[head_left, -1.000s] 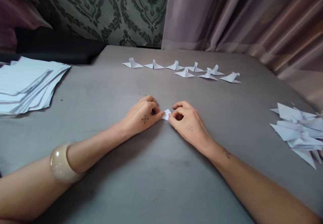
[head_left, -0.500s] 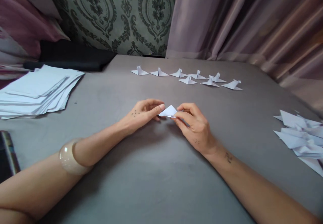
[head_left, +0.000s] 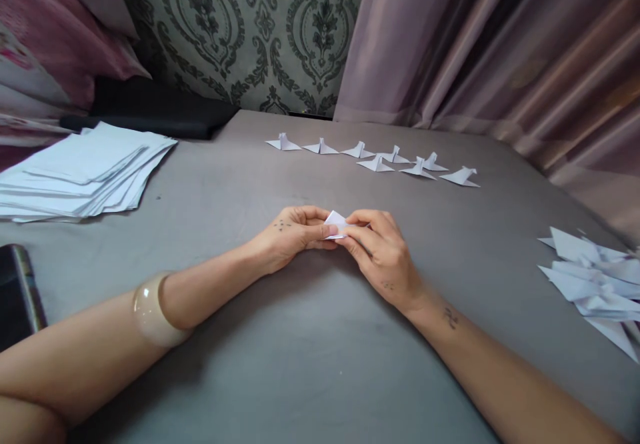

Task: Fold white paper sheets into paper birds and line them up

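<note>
A small piece of folded white paper (head_left: 335,219) is held between both hands, a little above the grey surface. My left hand (head_left: 300,234) grips its left side, thumb in front and fingers behind. My right hand (head_left: 383,247) pinches its right side between thumb and fingertips. The paper's pointed top shows above the fingers, while much of its lower part is hidden by them. Beyond the hands, several folded paper birds (head_left: 375,163) stand in two loose rows.
A stack of white paper sheets (head_left: 85,164) lies at the left, before a folded black cloth (head_left: 160,107). A dark phone-like object (head_left: 15,297) rests at the left edge. Several folded white paper pieces (head_left: 595,277) are piled at the right. Curtains (head_left: 425,44) hang behind the grey table (head_left: 310,364).
My left hand has shifted right, closer to my right hand, and its thumb now presses over the front of the paper. Less of the paper shows. The view has turned slightly left.
</note>
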